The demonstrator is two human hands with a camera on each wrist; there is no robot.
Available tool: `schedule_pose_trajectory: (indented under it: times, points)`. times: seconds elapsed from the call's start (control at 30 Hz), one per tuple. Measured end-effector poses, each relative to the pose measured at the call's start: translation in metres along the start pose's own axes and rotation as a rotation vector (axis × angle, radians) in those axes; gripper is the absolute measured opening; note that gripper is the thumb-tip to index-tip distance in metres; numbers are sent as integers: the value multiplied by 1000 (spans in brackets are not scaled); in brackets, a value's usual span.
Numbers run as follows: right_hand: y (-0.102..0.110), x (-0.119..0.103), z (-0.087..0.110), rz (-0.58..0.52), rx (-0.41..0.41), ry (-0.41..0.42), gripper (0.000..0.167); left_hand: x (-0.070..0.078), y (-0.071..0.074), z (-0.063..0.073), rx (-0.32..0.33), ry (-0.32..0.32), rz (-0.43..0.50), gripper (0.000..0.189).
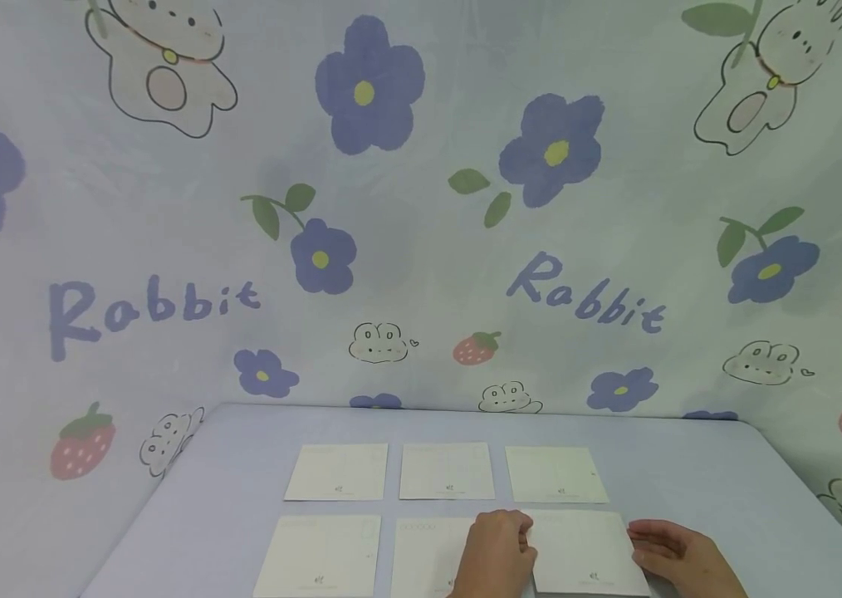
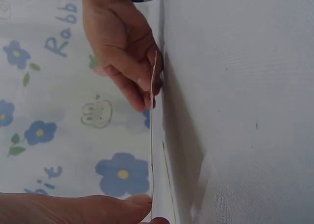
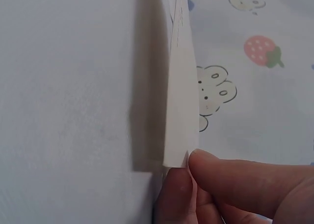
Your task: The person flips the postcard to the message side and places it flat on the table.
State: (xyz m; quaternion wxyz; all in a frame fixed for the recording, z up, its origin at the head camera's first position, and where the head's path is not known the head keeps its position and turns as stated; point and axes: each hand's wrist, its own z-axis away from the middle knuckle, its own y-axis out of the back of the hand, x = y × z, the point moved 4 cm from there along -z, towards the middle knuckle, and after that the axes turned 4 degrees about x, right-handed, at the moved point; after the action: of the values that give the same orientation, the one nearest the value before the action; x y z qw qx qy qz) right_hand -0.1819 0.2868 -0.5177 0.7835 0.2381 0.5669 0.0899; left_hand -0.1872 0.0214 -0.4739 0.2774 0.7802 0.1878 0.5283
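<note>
A white card point(image 1: 578, 548) with small print along its lower edge is held between both hands at the front right of the table. Its left edge is pinched by my left hand point(image 1: 494, 555), and its right edge by my right hand point(image 1: 684, 558). Seen nearly edge-on in the left wrist view, the card point(image 2: 151, 150) stands a little off the tabletop, with a shadow beside it. From the right wrist, several thin edges show at the far end of the card point(image 3: 181, 101); how many cards are held I cannot tell. Another card point(image 1: 424, 552) lies partly behind my left hand.
Three similar cards form a back row: a left one point(image 1: 337, 472), a middle one point(image 1: 447, 471) and a right one point(image 1: 555, 474). One more card point(image 1: 320, 555) lies front left. Behind the pale tabletop point(image 1: 712, 482) hangs a cloth point(image 1: 421, 232) printed with rabbits and flowers.
</note>
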Motion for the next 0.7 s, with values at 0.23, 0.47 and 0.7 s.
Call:
schedule_pose_trajectory:
  times: [0.23, 0.47, 0.7]
  points:
    - [-1, 2, -1, 40, 4, -1, 60, 2, -1, 2, -6, 2, -35, 21]
    - [-1, 3, 2, 48, 6, 20, 60, 3, -2, 3, -14, -14, -63, 23]
    - [-2, 0, 5, 91, 19, 35, 54, 4, -2, 4, -26, -37, -104, 23]
